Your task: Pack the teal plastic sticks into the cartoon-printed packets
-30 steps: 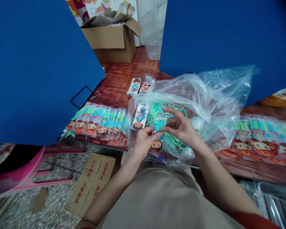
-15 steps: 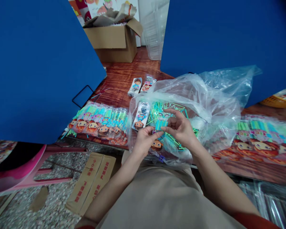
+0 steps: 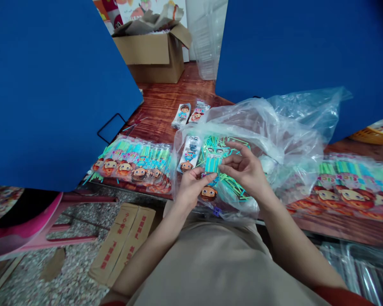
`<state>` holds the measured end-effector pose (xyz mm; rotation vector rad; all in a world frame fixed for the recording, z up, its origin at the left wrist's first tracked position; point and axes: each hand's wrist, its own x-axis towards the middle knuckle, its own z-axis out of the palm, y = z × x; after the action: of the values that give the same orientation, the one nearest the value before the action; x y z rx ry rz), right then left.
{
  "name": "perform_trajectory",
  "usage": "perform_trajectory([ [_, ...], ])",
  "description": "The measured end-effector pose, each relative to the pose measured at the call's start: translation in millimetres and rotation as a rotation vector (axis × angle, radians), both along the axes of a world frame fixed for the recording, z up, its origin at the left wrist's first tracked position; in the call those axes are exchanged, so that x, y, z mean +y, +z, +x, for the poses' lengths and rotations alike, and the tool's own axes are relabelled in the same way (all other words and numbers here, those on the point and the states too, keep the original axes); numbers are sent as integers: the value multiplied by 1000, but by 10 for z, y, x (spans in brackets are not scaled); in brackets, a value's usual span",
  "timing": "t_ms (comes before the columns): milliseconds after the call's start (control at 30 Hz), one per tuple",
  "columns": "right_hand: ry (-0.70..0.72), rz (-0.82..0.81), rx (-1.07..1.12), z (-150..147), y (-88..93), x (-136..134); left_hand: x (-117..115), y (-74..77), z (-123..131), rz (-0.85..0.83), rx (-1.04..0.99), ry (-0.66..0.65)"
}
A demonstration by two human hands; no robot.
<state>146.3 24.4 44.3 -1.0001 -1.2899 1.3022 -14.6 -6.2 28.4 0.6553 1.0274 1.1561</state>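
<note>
My left hand (image 3: 191,187) pinches a small clear printed packet (image 3: 213,166) between thumb and fingers. Blue and green sticks fill its clear window, with a cartoon face at the lower end. At the packet's right edge is my right hand (image 3: 247,170), index finger stretched out and the others bent, with nothing visible in it; whether its thumb touches the packet is unclear. Below both hands, loose green and blue sticks (image 3: 234,187) lie in a large clear plastic bag (image 3: 242,114). Left of the held packet rests a stack of flat printed packets (image 3: 190,154).
Rows of filled packets lie at the left (image 3: 137,163) and right (image 3: 351,187) of the wooden table (image 3: 156,100). Two small packet stacks (image 3: 181,115) sit behind the bag. An open carton (image 3: 147,51) stands farther back, between blue panels (image 3: 51,85). Flattened cardboard (image 3: 123,242) is on the floor.
My right hand has shifted slightly right, away from the middle of the packet, uncovering more of its sticks. My left hand keeps its pinch on the packet, nearly in place.
</note>
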Motion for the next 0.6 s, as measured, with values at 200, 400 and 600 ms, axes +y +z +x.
perform_trajectory([
  [200,20,36,-37,-3,17,-13,-18,-12,-1,9,16,-13],
  [400,26,19,-14,-20,15,-26,-18,-30,-6,-10,9,-22],
  [600,9,19,-31,-40,16,-32,-26,-13,16,-9,13,-5],
])
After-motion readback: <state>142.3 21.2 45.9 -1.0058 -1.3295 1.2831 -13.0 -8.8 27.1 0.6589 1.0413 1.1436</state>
